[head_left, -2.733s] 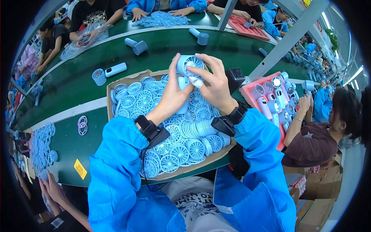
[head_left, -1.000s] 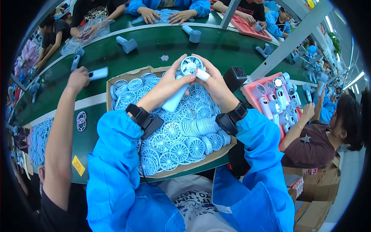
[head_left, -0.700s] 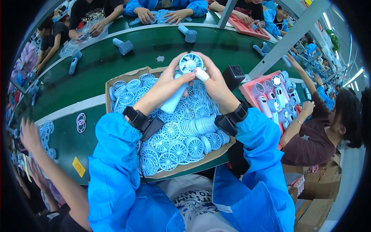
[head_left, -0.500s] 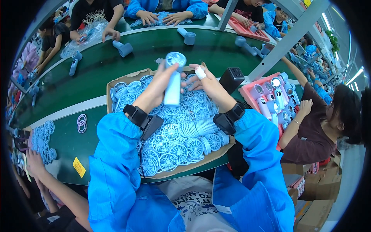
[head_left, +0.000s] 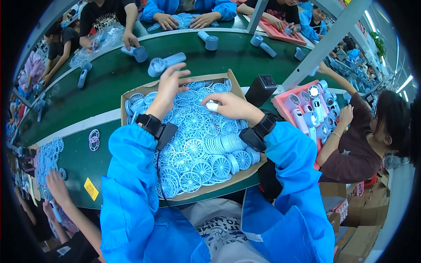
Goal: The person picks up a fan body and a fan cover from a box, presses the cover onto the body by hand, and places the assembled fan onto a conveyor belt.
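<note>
Just past my left hand, a light blue handheld fan lies tilted on the green belt, slightly blurred. That hand is open, fingers spread, and appears apart from the fan. My right hand, with white tape on one digit, is over the open cardboard box. Its fingers are bent loosely down toward the parts; nothing shows in them, though some fingertips are hidden. Many round light blue spoked fan grilles fill the box, some stacked on edge in a row at the right.
More fans lie along the green belt, one under a co-worker's hand. A black box-shaped device and a pink tray of fans stand at right. At left are loose grilles, two lilac rings and a yellow card.
The fan has left my left hand and now lies on the belt, beyond the box. My left hand has shifted left and opened. My right hand has lowered over the grilles.
</note>
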`<control>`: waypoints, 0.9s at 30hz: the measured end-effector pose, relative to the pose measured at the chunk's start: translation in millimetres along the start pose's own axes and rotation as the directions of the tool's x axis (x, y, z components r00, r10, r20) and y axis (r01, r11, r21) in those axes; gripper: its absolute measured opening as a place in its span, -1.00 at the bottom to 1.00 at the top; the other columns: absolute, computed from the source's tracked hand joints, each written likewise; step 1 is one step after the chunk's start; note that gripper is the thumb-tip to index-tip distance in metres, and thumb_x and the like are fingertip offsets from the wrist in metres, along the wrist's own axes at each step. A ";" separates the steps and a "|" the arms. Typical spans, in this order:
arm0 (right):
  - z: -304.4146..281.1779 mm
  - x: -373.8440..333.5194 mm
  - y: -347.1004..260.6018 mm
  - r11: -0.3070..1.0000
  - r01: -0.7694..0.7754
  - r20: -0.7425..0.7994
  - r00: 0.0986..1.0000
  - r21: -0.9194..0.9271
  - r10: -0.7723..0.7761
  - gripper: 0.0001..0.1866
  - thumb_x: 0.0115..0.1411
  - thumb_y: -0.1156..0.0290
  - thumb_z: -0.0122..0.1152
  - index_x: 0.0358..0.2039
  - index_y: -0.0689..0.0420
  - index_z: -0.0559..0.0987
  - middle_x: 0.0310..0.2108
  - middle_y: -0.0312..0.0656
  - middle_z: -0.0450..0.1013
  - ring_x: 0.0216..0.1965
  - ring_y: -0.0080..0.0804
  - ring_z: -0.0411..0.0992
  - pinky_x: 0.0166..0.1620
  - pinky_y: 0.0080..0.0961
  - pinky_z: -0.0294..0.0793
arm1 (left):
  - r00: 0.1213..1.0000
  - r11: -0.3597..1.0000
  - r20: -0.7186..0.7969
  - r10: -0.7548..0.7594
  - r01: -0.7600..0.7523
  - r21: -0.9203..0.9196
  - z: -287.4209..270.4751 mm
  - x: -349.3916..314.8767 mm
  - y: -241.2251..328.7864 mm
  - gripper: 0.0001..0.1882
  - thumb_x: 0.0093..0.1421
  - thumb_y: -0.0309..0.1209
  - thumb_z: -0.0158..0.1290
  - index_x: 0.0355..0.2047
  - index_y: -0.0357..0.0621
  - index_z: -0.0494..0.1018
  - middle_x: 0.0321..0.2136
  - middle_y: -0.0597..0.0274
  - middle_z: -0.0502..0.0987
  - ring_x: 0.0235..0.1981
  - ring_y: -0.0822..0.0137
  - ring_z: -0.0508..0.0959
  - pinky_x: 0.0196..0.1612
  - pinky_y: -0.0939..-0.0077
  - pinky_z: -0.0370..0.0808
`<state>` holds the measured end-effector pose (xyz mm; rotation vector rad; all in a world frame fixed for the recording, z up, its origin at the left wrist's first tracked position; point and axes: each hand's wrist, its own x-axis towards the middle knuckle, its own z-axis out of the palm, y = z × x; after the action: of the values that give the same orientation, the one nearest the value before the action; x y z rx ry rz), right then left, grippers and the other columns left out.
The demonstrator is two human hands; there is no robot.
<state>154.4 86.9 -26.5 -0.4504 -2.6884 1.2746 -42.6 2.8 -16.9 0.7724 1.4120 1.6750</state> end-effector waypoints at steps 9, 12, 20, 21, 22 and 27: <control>-2.5 -5.2 -4.7 0.984 0.030 0.061 0.998 -0.176 -0.020 -0.71 0.16 0.28 0.12 -0.11 0.05 0.54 -0.33 -0.10 0.53 -0.32 -0.24 0.50 -0.20 -0.35 0.46 | 0.941 0.930 0.304 -0.151 0.031 0.365 4.8 -4.7 -6.6 -0.63 0.27 -0.35 -0.21 0.05 -0.13 0.36 -0.18 0.19 0.50 -0.30 0.41 0.51 -0.24 0.55 0.47; -3.7 -5.3 -2.2 0.975 0.022 0.081 0.997 -0.220 -0.005 -0.70 0.15 0.27 0.13 -0.10 0.04 0.54 -0.34 -0.11 0.52 -0.32 -0.24 0.50 -0.20 -0.33 0.45 | 0.925 0.916 0.340 -0.167 0.018 0.401 4.9 -5.0 -6.1 -0.63 0.26 -0.35 -0.21 0.04 -0.13 0.36 -0.18 0.19 0.51 -0.31 0.41 0.52 -0.24 0.55 0.48; -5.5 -8.8 -13.3 0.955 -0.048 0.218 0.969 -0.293 0.115 -0.65 0.19 0.31 0.13 0.01 0.01 0.44 -0.48 -0.19 0.45 -0.43 -0.33 0.44 -0.34 -0.38 0.40 | 0.887 0.892 0.407 -0.216 0.010 0.452 5.1 -6.2 -8.3 -0.65 0.30 -0.35 -0.23 0.04 -0.12 0.36 -0.21 0.21 0.50 -0.33 0.47 0.49 -0.25 0.58 0.47; -5.8 -9.5 -14.4 0.959 -0.061 0.228 0.965 -0.278 0.127 -0.64 0.19 0.32 0.12 0.02 0.00 0.43 -0.51 -0.20 0.44 -0.45 -0.32 0.43 -0.36 -0.37 0.38 | 0.889 0.892 0.401 -0.219 0.016 0.451 6.1 -6.9 -7.1 -0.65 0.29 -0.35 -0.23 0.04 -0.13 0.36 -0.22 0.21 0.50 -0.33 0.47 0.49 -0.25 0.58 0.47; -5.9 -10.5 -14.7 0.962 -0.074 0.239 0.961 -0.263 0.139 -0.63 0.19 0.32 0.12 0.03 0.00 0.42 -0.54 -0.21 0.42 -0.48 -0.32 0.42 -0.38 -0.37 0.36 | 0.891 0.892 0.396 -0.222 0.022 0.451 7.0 -7.5 -6.7 -0.65 0.29 -0.36 -0.22 0.04 -0.13 0.36 -0.22 0.21 0.50 -0.33 0.48 0.49 -0.26 0.59 0.47; -5.4 -13.8 -12.1 0.965 -0.048 0.240 0.964 -0.259 0.112 -0.61 0.18 0.35 0.12 0.04 -0.01 0.40 -0.59 -0.22 0.37 -0.52 -0.31 0.39 -0.41 -0.36 0.33 | 0.947 0.937 0.298 -0.119 0.009 0.348 7.3 -5.5 -6.8 -0.66 0.28 -0.38 -0.21 0.00 -0.15 0.39 -0.23 0.21 0.51 -0.32 0.48 0.49 -0.23 0.59 0.46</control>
<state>166.2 79.2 -13.7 -0.4569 -3.0971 1.0784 -32.4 2.1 -21.9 1.1214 1.4956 1.1997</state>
